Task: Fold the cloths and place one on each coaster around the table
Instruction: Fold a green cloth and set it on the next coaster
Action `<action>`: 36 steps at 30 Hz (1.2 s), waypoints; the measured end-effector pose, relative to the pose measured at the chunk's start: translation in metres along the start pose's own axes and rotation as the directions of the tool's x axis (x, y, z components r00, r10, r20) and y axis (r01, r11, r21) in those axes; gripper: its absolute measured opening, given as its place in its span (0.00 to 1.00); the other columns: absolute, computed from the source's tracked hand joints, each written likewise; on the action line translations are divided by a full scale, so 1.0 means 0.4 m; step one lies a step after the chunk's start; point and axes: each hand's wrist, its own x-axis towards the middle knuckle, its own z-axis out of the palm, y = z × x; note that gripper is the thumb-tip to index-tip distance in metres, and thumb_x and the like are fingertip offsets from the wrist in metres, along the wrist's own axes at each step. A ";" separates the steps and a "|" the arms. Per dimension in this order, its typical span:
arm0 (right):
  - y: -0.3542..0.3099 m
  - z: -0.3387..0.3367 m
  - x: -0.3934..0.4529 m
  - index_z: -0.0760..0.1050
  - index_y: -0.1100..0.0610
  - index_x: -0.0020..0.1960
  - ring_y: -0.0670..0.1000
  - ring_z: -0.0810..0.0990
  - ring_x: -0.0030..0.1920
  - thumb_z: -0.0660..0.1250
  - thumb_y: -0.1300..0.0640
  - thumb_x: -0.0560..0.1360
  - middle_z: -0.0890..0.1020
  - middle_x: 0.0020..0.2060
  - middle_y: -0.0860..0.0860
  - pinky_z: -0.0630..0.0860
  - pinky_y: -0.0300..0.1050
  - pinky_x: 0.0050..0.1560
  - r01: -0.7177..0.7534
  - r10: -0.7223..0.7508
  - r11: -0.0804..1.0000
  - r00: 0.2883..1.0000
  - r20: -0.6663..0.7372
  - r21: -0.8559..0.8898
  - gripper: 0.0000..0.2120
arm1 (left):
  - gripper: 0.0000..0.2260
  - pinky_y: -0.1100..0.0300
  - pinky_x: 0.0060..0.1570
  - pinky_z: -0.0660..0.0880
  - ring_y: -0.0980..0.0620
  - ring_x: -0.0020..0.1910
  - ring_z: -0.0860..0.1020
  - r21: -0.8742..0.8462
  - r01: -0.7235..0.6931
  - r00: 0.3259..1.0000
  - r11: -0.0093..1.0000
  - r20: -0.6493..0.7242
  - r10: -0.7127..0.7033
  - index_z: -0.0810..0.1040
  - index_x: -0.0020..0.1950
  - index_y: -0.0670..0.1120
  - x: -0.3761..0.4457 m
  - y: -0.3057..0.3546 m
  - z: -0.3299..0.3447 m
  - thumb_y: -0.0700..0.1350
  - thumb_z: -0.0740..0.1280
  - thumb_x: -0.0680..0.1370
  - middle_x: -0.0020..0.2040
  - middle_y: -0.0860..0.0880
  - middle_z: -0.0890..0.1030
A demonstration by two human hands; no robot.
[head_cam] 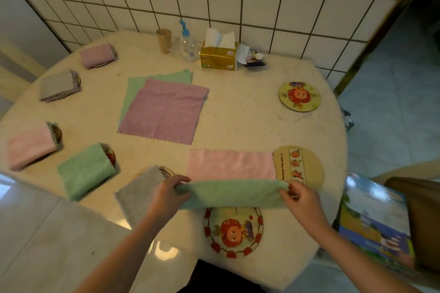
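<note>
I have both hands on one green cloth [232, 194], folded into a long band and held just above the table [250, 126] at its 6 o'clock edge. My left hand [166, 194] pinches the band's left end between thumb and fingers; my right hand [301, 197] pinches the right end the same way. The band hangs over the top rim of the near coaster [234, 233], which is otherwise bare. Just beyond the band lies a pink cloth [229, 164], folded flat, its right end overlapping a second coaster [301, 166] at about 4 o'clock. A third coaster [299, 96] sits bare at 2 o'clock. In the middle a purple cloth [164, 112] lies spread open over another green one [157, 78]. Folded cloths already rest on coasters from 7 round to 11 o'clock: grey [140, 194], green [85, 171], pink [31, 146], grey [58, 85], purple [96, 54]. At 12 o'clock stand a cup [164, 39], a pump bottle [188, 45] and a tissue box [219, 57]
</note>
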 end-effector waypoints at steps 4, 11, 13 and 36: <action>-0.023 0.018 0.116 0.79 0.58 0.50 0.47 0.81 0.43 0.70 0.59 0.73 0.82 0.42 0.48 0.79 0.45 0.47 -0.160 0.162 0.987 0.983 -0.085 0.022 0.06 | 0.09 0.58 0.35 0.72 0.50 0.35 0.75 -0.118 0.117 0.993 0.986 -0.003 -0.118 0.79 0.47 0.51 0.113 0.016 -0.020 0.38 0.72 0.72 0.37 0.46 0.79; -0.005 0.070 0.243 0.79 0.61 0.52 0.50 0.78 0.43 0.68 0.60 0.75 0.80 0.42 0.52 0.73 0.43 0.47 -0.337 0.332 0.941 0.937 -0.104 -0.030 0.07 | 0.03 0.54 0.40 0.75 0.46 0.39 0.78 -0.215 0.279 0.959 0.936 0.005 -0.284 0.81 0.44 0.45 0.262 0.008 0.007 0.39 0.72 0.73 0.38 0.47 0.82; -0.002 0.077 0.255 0.79 0.61 0.52 0.50 0.78 0.43 0.67 0.61 0.75 0.79 0.41 0.51 0.73 0.43 0.47 -0.353 0.348 0.935 0.931 -0.112 -0.028 0.07 | 0.02 0.56 0.38 0.73 0.47 0.39 0.78 -0.157 0.269 0.962 0.950 0.000 -0.272 0.81 0.45 0.46 0.286 0.008 0.015 0.42 0.72 0.73 0.38 0.48 0.81; -0.075 0.067 0.198 0.69 0.57 0.64 0.50 0.74 0.56 0.64 0.61 0.76 0.74 0.59 0.52 0.73 0.39 0.52 0.069 -0.094 0.881 0.995 -0.030 -0.468 0.17 | 0.17 0.52 0.58 0.73 0.47 0.59 0.72 0.319 -0.381 0.919 0.868 0.032 0.392 0.77 0.57 0.43 0.221 0.052 0.055 0.34 0.69 0.70 0.57 0.47 0.77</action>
